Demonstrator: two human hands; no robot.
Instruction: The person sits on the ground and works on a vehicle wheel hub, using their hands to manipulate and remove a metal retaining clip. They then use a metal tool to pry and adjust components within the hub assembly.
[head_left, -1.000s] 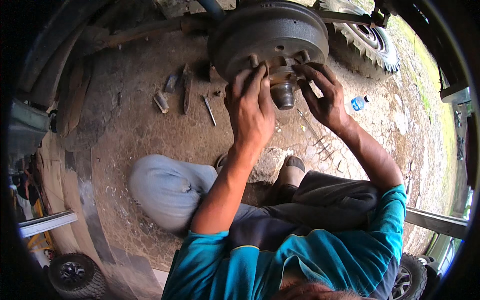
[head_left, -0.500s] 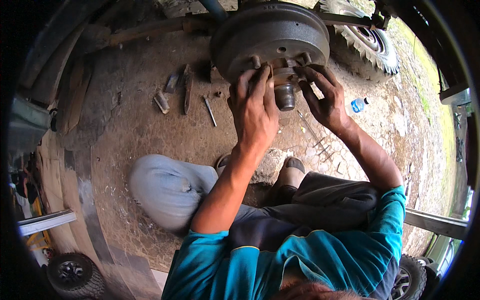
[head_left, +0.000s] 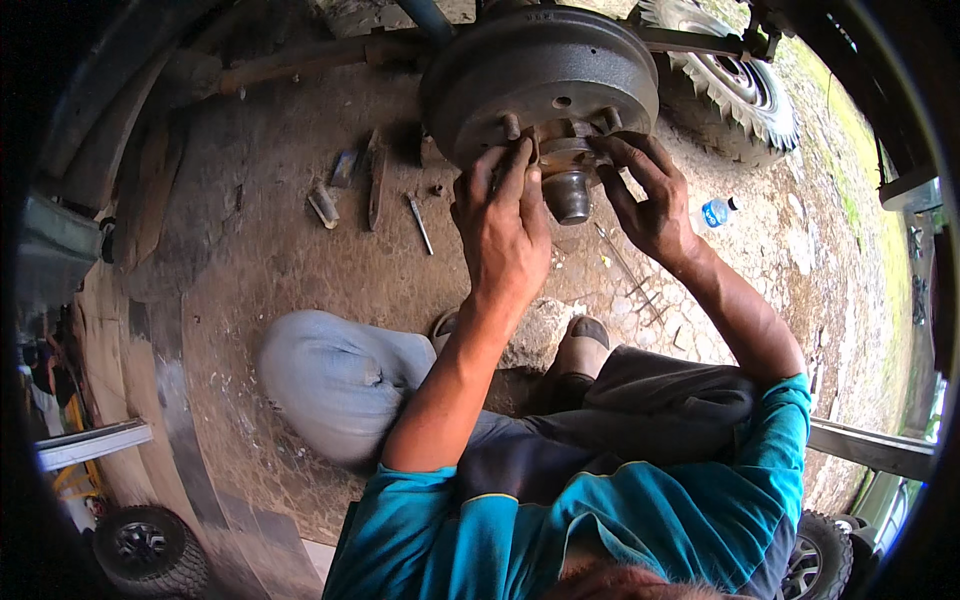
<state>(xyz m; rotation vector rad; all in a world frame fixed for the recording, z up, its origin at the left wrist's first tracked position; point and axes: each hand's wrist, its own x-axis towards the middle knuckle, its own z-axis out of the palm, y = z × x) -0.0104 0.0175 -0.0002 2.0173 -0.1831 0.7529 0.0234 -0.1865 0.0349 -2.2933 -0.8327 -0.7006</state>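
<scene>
A large dark brake drum (head_left: 540,85) hangs at the top middle, with studs (head_left: 512,126) standing out of its face. From its centre a hub (head_left: 571,198) with a ridged, shiny end points toward me. My left hand (head_left: 503,215) is at the hub's left side, thumb and fingers closed in a pinch by a thin brown edge; what they hold is mostly hidden. On the other side my right hand (head_left: 648,195) curls its fingers against the flange (head_left: 568,150) around the hub, thumb bent below them.
On the dirty floor to the left lie a metal rod (head_left: 420,224), a long flat bar (head_left: 377,180) and a short block (head_left: 323,205). A bottle with a blue label (head_left: 715,212) lies to the right. A tyre (head_left: 735,80) lies behind it, and my feet (head_left: 580,350) are below the drum.
My left hand has shifted slightly left and down, its fingers drawn back a little from the hub, showing more of the brown edge. My right hand stays nearly in place.
</scene>
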